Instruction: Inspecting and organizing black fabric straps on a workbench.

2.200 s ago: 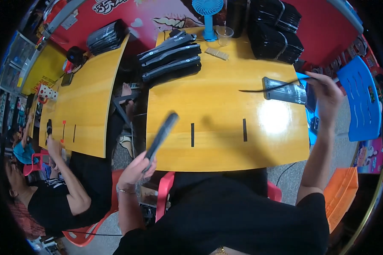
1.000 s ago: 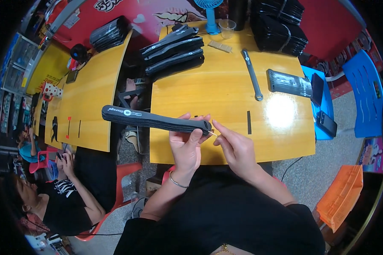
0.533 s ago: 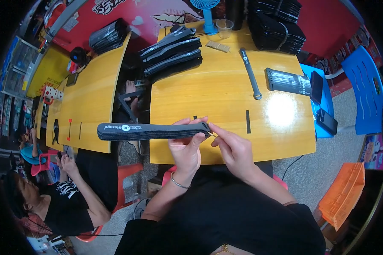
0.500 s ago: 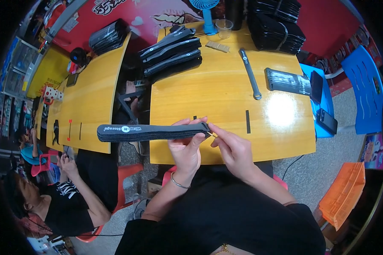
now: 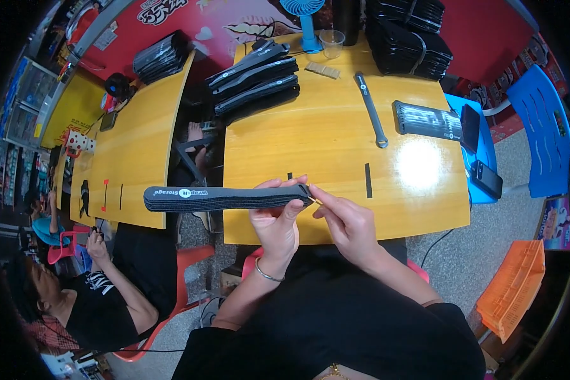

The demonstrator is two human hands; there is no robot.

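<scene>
Pinching a strap bundle (image 5: 221,199) by One End, with Length to Spare

Grasping the strap bundle near its slotted right end with the left hand (image 5: 276,229), thumb in front, fingers behind; pinching a thin pale sliver (image 5: 313,199) at that same end with the thumb and forefinger of the right hand (image 5: 348,223). Held up over the near part of the worktop (image 5: 266,152), reaching leftward, unsupported, past its edge.

Likely to tip or twist there, given so much overhang and one grip point. Liable to fan out too, being many layers pressed together mainly by the left thumb. Could lose or snap the sliver through a sideways push, or jab the thumb close by. Impossible to tell whether threaded through the slot or merely touching. If dropped leftward, apt to land in the gap (image 5: 193,168) beside the worktop, well apart from the single strap (image 5: 371,113) lying farther back.
</scene>
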